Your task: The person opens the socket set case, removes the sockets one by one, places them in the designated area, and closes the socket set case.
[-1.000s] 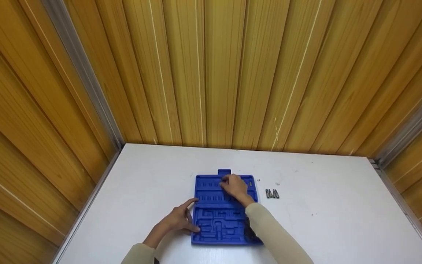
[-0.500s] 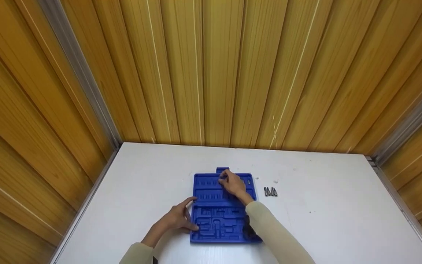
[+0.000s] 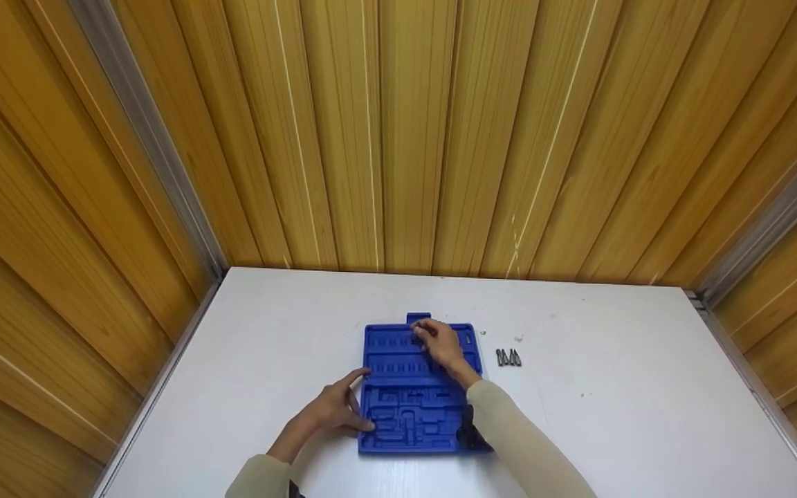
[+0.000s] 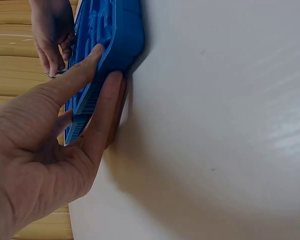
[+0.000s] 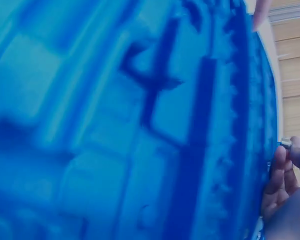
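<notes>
An open blue plastic case (image 3: 405, 453) with moulded slots lies flat on the white table. My left hand (image 3: 333, 408) holds its left side; in the left wrist view the thumb lies on the rim (image 4: 125, 35) and the fingers press the outer wall. Over the far half of the case, my right hand (image 3: 442, 344) pinches a small shiny metal piece (image 5: 286, 143) between thumb and fingertips. A similar small piece (image 3: 468, 339) sits in a slot by the far right corner. The right hand and forearm hide part of the case's right side.
Several short pointed metal bits (image 3: 508, 357) stand in a row on the table (image 3: 620, 401), right of the case. Small specks lie around them. Wood-patterned panels (image 3: 405, 138) wall in the back and both sides.
My right hand has stayed over the far half of the case, its fingertips shifting slightly toward the far edge. The left hand keeps its hold. The whole head view has drifted a little.
</notes>
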